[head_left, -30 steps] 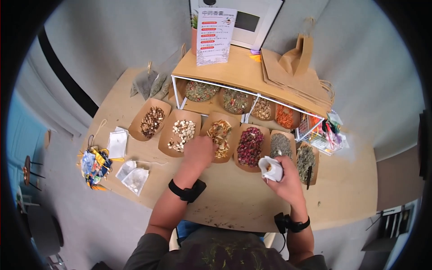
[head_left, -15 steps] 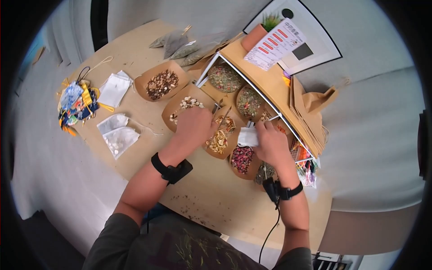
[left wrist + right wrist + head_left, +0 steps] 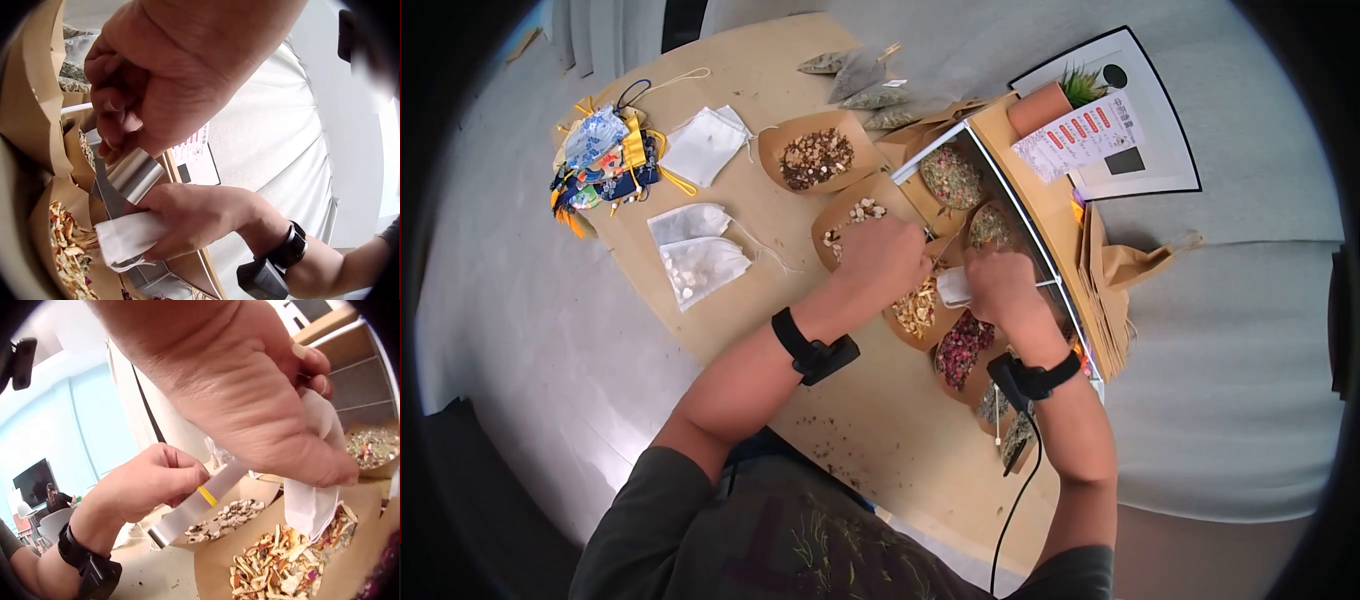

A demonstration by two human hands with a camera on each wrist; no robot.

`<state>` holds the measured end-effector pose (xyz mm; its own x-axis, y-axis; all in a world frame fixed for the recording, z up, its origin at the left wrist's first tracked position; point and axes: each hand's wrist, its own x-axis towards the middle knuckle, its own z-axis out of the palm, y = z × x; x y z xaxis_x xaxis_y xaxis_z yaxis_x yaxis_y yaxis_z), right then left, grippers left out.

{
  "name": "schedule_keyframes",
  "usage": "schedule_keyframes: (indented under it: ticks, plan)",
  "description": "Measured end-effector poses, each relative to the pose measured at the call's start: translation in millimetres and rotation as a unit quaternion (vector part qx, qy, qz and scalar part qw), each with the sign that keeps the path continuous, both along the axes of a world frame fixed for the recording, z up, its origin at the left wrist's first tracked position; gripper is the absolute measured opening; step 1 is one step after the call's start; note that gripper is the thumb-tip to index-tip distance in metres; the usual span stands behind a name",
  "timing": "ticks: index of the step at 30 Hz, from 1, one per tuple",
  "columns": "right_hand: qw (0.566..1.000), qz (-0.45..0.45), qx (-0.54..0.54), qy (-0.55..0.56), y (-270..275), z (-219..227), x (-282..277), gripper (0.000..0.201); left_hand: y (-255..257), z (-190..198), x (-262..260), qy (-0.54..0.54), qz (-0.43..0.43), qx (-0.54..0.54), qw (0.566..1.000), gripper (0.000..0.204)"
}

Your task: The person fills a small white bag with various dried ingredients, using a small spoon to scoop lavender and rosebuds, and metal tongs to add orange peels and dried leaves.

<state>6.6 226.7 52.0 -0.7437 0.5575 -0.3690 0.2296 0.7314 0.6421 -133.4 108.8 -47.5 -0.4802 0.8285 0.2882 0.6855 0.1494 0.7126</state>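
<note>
My left hand [image 3: 875,262] grips shiny metal tongs [image 3: 136,175] at the bent end, above the paper trays. A yellow strip [image 3: 207,496] shows on the metal near the thumb. My right hand [image 3: 1005,285] holds a small white drawstring bag [image 3: 306,503] between thumb and fingers. The tongs' flat arm reaches toward the bag, its far end hidden behind the right hand. Below the bag is a brown paper tray [image 3: 209,569] of dried yellow and brown slices [image 3: 275,565]. Whitish dried pieces [image 3: 231,519] lie in the neighbouring tray under the left hand.
Further trays hold dark brown bits [image 3: 815,158] and red dried buds [image 3: 965,345]. A white-framed shelf [image 3: 1010,170] stands behind, with herb mixes beneath. Flat white bags [image 3: 705,145], filled white bags [image 3: 700,265] and colourful pouches [image 3: 605,155] lie at the left.
The right hand has brought the white bag from the right side over the slices, close to the left hand. The left hand has lifted with the tongs. The head view has turned.
</note>
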Motion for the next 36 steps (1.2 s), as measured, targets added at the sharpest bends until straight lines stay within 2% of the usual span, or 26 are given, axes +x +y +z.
schedule_keyframes:
  ticks: [7,9,13,16,18,22,24,25,27,28,30,31,33,34,36]
  plan:
    - [0.994,-0.025,-0.098,-0.040,4.8,3.6,4.3,0.046,-2.9,5.1,3.1,0.004,-0.014,-0.003,1.000,0.021]
    - [0.995,-0.015,-0.094,0.023,-0.7,9.7,5.8,0.047,-2.3,4.7,3.3,0.006,-0.013,0.003,1.000,0.022]
    - [0.993,-0.031,-0.100,0.053,-0.3,12.5,9.6,0.046,-3.0,8.3,2.4,-0.003,-0.024,-0.009,1.000,0.023]
    - [0.993,-0.021,-0.105,0.045,-4.0,17.1,16.6,0.035,-1.9,2.4,6.7,0.003,-0.022,-0.008,1.000,0.023]
    - [0.986,-0.011,-0.126,0.105,-3.3,24.2,14.5,0.034,-0.2,3.9,2.3,0.007,-0.009,-0.001,1.000,0.023]
    - [0.986,-0.017,-0.141,0.088,8.5,9.6,20.1,0.034,-0.5,2.4,4.2,0.021,-0.022,-0.011,0.999,0.022]
    - [0.985,-0.042,-0.147,0.075,15.4,-0.8,23.6,0.052,-0.3,-2.2,6.7,0.019,-0.023,-0.011,0.999,0.021]
    - [0.985,-0.047,-0.148,0.077,17.2,-5.0,29.8,0.052,0.7,-3.4,7.6,0.021,-0.025,-0.012,0.999,0.021]
    - [0.957,-0.054,-0.272,0.089,14.1,-3.2,28.7,0.056,3.2,-3.8,6.8,0.025,-0.025,-0.011,0.999,0.021]
    - [0.957,-0.051,-0.272,0.088,11.5,-1.0,29.2,0.056,3.7,-4.9,6.5,0.030,-0.022,-0.007,0.999,0.020]
    - [0.920,-0.051,-0.312,0.233,2.7,2.1,38.5,0.059,1.3,-4.1,7.1,0.034,-0.021,-0.007,0.999,0.020]
    - [0.919,-0.052,-0.313,0.234,3.6,1.9,42.7,0.059,1.0,-3.3,7.0,0.029,-0.021,-0.011,0.999,0.019]
    - [0.884,-0.034,-0.344,0.314,6.8,2.5,51.4,0.052,0.8,-2.3,6.5,0.023,-0.024,-0.015,0.999,0.019]
    - [0.884,-0.036,-0.344,0.314,8.0,2.5,54.9,0.052,1.2,-2.3,6.4,0.027,-0.024,-0.016,0.999,0.018]
    - [0.834,-0.091,-0.347,0.418,7.2,3.8,57.7,0.042,1.3,-3.2,7.1,0.029,-0.023,-0.017,0.999,0.018]
